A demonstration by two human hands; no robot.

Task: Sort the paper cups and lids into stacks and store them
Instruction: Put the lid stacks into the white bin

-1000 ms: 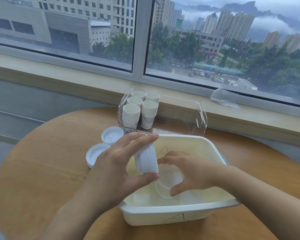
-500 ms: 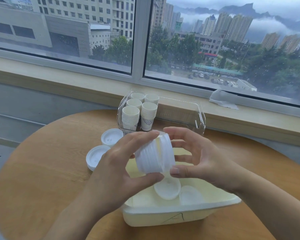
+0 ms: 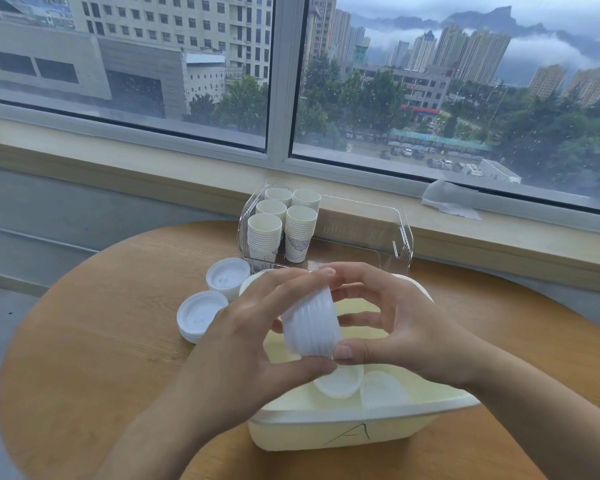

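In the head view, the left hand grips a stack of lids held on its side above the white tub, thumb under the stack and fingers curled over its top, so the nested lids cannot slide apart. The right hand closes on the stack's right end, thumb below and forefinger above, probably to square the lids up or press another one home. Holding the stack over the tub seems sensible: anything that slips falls back among the loose lids lying in the bottom of the tub, not onto the floor. The tub stands at the near edge of the round table, close to the body, so both hands reach in easily. Two short piles of lids sit on the tabletop just left of the tub, toward the left edge, apparently parked as sorted piles awaiting storage. Behind the tub, at the far edge by the windowsill, a clear box holds stacks of cups upright in its left end; its right part looks free, likely kept for the lids. A crumpled tissue lies on the sill, apart from the work
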